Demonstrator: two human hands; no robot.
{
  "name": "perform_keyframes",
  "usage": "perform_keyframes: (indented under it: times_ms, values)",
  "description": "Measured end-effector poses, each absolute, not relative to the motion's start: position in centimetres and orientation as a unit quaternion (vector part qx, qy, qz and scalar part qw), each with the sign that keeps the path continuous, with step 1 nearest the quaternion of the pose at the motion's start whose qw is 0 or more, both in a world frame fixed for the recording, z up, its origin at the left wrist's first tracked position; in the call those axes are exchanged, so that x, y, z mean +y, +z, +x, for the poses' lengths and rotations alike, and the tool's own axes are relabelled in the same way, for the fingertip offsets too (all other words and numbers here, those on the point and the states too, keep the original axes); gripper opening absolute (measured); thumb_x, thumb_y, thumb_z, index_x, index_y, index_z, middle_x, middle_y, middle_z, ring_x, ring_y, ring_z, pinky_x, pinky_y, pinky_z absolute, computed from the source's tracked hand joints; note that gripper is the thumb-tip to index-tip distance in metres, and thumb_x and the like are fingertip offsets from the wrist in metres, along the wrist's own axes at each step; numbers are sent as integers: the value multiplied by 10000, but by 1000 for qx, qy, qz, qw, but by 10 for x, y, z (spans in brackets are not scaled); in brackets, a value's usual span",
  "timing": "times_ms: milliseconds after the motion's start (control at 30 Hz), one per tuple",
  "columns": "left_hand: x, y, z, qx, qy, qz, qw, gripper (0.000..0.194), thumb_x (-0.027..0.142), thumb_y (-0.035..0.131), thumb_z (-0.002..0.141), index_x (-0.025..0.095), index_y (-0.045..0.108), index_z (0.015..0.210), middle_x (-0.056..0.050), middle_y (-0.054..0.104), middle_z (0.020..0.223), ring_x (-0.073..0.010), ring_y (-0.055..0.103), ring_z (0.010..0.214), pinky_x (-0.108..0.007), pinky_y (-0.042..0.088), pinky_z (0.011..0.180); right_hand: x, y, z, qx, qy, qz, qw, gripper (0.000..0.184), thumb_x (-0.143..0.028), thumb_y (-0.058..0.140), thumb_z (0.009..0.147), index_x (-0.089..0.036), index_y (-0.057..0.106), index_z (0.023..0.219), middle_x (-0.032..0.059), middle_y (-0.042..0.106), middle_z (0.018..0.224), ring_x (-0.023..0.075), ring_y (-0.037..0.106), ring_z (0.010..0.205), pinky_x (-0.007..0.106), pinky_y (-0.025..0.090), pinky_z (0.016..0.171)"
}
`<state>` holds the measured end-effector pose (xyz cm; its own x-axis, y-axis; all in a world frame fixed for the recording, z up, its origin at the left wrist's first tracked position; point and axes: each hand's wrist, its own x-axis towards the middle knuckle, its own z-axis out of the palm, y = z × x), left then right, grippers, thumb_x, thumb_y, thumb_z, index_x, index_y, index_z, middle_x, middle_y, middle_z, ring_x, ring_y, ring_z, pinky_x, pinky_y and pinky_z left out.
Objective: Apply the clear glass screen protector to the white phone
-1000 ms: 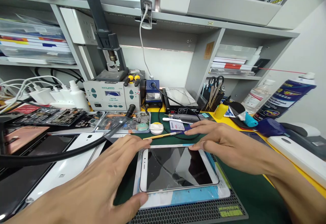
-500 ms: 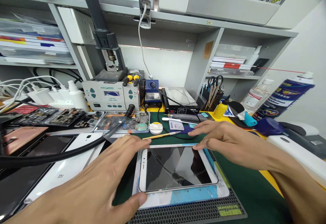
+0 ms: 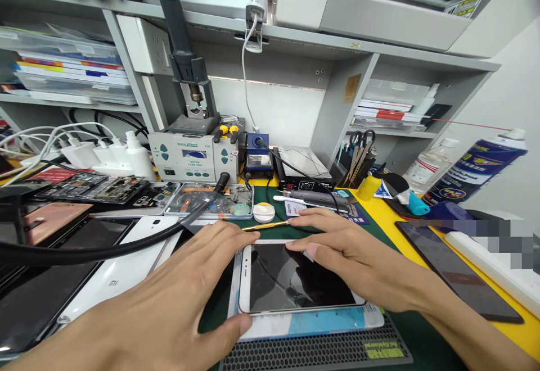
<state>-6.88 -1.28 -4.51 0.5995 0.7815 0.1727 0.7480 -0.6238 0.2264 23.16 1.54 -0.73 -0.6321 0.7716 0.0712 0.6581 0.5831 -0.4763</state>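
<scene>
A white-framed smartphone [image 3: 295,281] with a dark screen lies face up, sideways, on a white-and-blue flat pad [image 3: 324,321]. My left hand [image 3: 181,286] brackets the phone's left end, index fingertip at the far corner and thumb at the near corner. My right hand [image 3: 358,258] reaches over the phone from the right, fingers stretched, with the index fingertip on the far edge of the screen. That hand covers the phone's right part. A thin gold-coloured stick tool [image 3: 265,226] lies just beyond the phone.
A black honeycomb mat [image 3: 307,351] lies under the pad. At left are a white phone back [image 3: 122,264] and a black hose [image 3: 105,253]. Behind stand a rework station [image 3: 189,157] and a parts tray [image 3: 211,199]. A dark screen panel [image 3: 459,270] lies at right.
My right hand has moved left along the phone's far edge, from its right corner to the middle of the screen's edge. My left hand keeps its place at the phone's left end. The view has shifted slightly.
</scene>
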Motion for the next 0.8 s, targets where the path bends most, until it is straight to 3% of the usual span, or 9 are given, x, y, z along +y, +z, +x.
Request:
perform_keyframes:
  times_ms: [433, 667, 800]
  values:
    - [-11, -48, -70, 437, 114, 890, 58, 748, 459, 591, 901, 302, 264, 1556, -120, 402, 1621, -416, 384, 1485, -626, 469, 1121, 22, 0, 242, -869, 197, -432, 141, 356, -248, 487, 1013, -301, 831, 1085, 60, 669, 1397, 308, 486, 1398, 523, 403, 1142]
    - [-18, -49, -61, 450, 173, 876, 32, 732, 408, 634, 846, 339, 308, 1498, -72, 519, 1515, -348, 507, 1399, -545, 500, 1113, 23, 3, 248, -858, 201, -453, 134, 362, -259, 492, 983, -310, 845, 1042, 15, 704, 1353, 320, 522, 1365, 502, 421, 1128]
    - [-22, -52, -58, 472, 188, 861, 29, 720, 391, 640, 829, 365, 345, 1486, -36, 507, 1531, -333, 496, 1408, -529, 477, 1135, 24, 4, 252, -853, 211, -461, 124, 369, -251, 489, 973, -336, 841, 1046, -7, 692, 1373, 322, 518, 1371, 504, 422, 1124]
